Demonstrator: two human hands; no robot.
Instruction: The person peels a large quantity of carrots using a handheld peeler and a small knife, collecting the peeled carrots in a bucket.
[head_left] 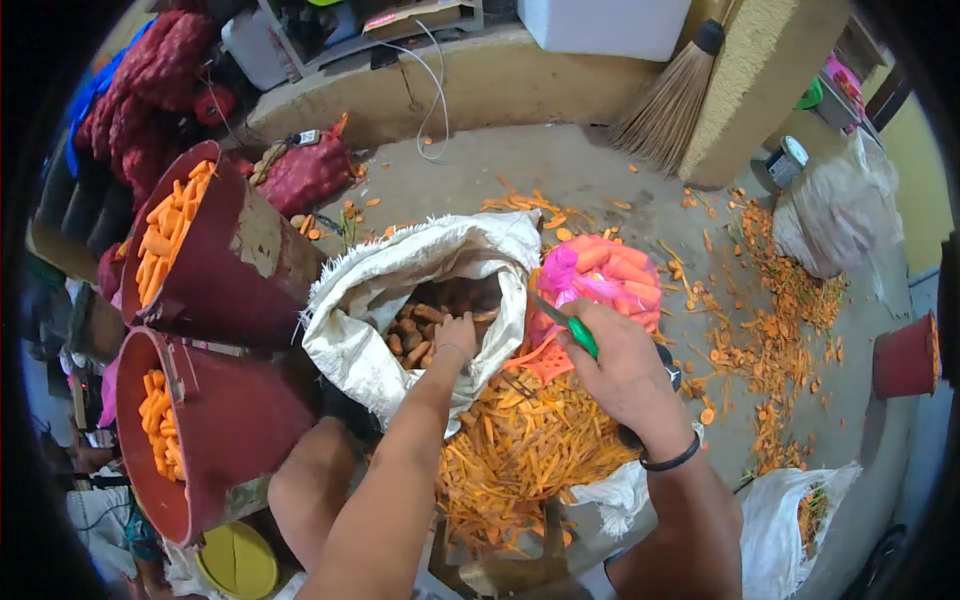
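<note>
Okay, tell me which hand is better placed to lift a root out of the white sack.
Probably the left: the left hand is inside the white sack, at the roots, while the right hand is outside it, holding the green-handled knife.

Two tubs (270, 230) (250, 420) stood left of the sack (350, 330); peelings (530, 450) lay before it, carrots (625, 275) right of it, a broom (670, 105) behind, by the floor's back edge.
</note>
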